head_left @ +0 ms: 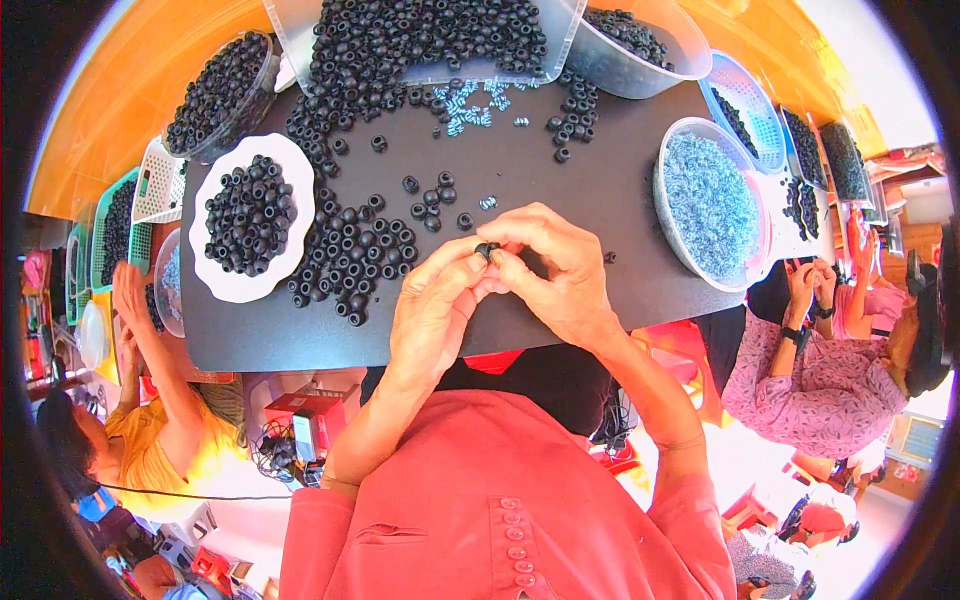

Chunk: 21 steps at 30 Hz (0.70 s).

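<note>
Black piece (pixel 487 250) above tabletop (pixel 600 130), inside edge (pixel 265 366)

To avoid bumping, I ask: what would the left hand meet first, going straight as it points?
Beyond the black piece the left hand holds, likely the right hand; depth is unclear.

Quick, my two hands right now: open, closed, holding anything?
Left hand: closed, pinching a small black piece.
Right hand: closed, pinching that same piece from the other side.

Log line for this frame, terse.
left hand: pinching black piece | right hand: fingers on same piece | table: loose black pieces, white plate
</note>
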### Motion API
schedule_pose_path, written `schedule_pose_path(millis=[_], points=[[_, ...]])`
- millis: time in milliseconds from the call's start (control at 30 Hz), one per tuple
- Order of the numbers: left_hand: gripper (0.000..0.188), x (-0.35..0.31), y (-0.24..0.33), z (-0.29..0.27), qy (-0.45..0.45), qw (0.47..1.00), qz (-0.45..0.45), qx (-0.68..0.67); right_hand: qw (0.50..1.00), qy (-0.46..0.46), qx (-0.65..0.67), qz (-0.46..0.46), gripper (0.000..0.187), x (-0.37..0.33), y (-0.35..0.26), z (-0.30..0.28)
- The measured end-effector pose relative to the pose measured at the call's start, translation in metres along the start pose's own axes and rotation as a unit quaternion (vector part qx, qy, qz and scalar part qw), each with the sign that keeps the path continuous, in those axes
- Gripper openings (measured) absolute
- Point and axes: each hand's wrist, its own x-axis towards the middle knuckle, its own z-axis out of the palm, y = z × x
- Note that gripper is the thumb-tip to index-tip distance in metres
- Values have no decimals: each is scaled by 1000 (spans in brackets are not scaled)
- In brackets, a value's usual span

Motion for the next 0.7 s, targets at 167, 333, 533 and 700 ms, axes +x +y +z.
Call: schedule_pose_path(millis=[167, 333, 533, 700], points=[[23, 0, -4, -1, 17, 999, -9, -46, 998, 4, -57, -26, 35, -4, -6, 5], [24, 1, -5, 0, -5, 997, -23, -68, 990, 48, -120, -49, 40, -7, -3, 11], [25, 2, -1, 7, 22, 995, -28, -92, 956, 120, -212, -163, 39, -4, 8, 28], [26, 1, -1, 8, 18, 994, -47, -97, 972, 104, -182, -102, 39, -11, 5, 26]])
